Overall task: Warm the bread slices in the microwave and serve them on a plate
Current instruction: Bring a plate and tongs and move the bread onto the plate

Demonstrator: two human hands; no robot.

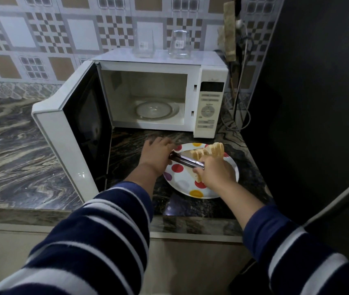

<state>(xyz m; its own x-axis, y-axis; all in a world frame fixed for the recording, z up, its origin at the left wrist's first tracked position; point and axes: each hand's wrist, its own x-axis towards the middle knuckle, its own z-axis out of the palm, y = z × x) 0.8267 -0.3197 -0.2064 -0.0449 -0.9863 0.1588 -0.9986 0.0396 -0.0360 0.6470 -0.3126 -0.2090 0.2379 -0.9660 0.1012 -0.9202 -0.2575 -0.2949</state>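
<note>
Bread slices [212, 151] sit on the far side of the polka-dot plate [182, 184], some tipped up on edge at its back rim, one lying flat under the hands. The plate rests on the marbled countertop [10, 145], just in front of the microwave [209, 107]. The right hand [216, 171] is closed around dark tongs [187, 161], whose tips reach toward the slices; whether they pinch bread, I can't tell. The left hand [157, 155] rests at the plate's left rim, fingers curled, its grip hidden. The microwave door [69, 133] hangs wide open, the glass turntable [156, 109] bare inside. Two clear glasses [179, 44] stand on top.
</note>
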